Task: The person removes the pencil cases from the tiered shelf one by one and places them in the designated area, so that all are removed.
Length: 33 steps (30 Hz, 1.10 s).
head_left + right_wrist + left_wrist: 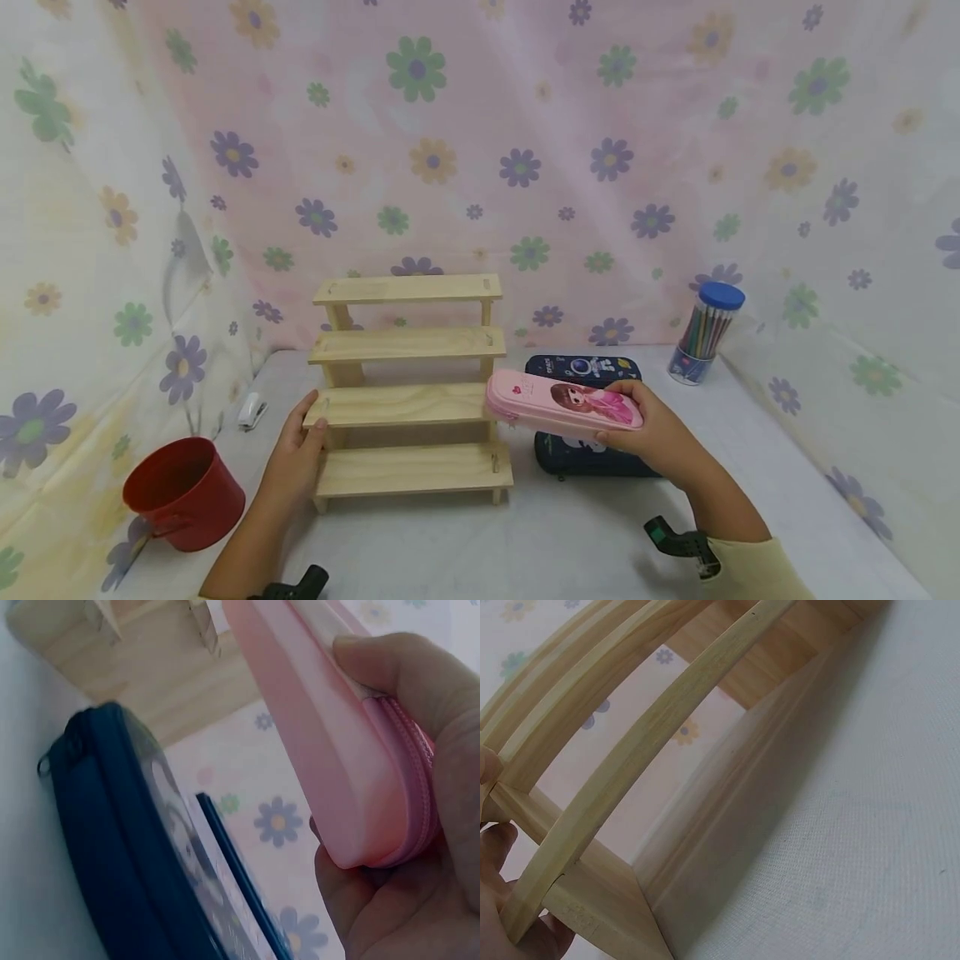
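Right hand (652, 433) gripping pink case (562, 402), fingers curled over its top edge, thumb under; case raised, its far end just beside the right end of the rack's (408, 400) second step. Navy case (581, 454) below the fingers, flat on the table (570, 542). Left hand (300, 454) steadying the rack's left end, thumb laid on the second step. Red bucket (183, 492) left of that hand.

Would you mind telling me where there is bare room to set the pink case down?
All four steps of the wooden rack are bare. Crowded right of it: the dark pencil case under the pink case.
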Tool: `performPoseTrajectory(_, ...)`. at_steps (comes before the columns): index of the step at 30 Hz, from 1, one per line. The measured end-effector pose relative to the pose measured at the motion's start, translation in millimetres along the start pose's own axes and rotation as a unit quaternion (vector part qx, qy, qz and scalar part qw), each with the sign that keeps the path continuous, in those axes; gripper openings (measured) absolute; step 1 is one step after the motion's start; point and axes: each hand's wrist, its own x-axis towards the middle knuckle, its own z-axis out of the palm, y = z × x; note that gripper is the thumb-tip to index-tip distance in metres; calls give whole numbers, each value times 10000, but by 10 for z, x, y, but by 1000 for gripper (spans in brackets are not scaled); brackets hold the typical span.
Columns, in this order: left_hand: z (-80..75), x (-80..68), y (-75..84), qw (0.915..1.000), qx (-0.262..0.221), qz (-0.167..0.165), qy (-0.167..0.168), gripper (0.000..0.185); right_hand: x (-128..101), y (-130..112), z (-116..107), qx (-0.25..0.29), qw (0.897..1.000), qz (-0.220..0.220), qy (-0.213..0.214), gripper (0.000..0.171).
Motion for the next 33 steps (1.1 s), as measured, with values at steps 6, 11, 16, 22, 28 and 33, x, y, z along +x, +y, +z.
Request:
performPoseTrajectory(6,-9,-7,6,10000,66,30,-7,65,-130,96,-125,-363,9988,317,-54,92)
performPoseTrajectory(11,-7,-10,6,10000,22,-23,21,66,-224,185,-240,-406,9986,297,-133,88)
performPoseTrajectory(16,6,-8,11,10000,-22,-57,-32,66,-291,288,-298,-416,9980,351,-320,86)
performPoseTrajectory(22,17,-3,18,9998,-145,105,-52,67,-341,358,-347,-801,9950,382,-458,82)
performPoseTrajectory(28,10,-11,16,10000,-45,18,-20,66,-392,437,-406,-809,9935,362,-709,75)
performPoseTrajectory(33,-8,-14,6,10000,-15,29,-15,65,-434,515,-468,-706,9929,314,-904,74)
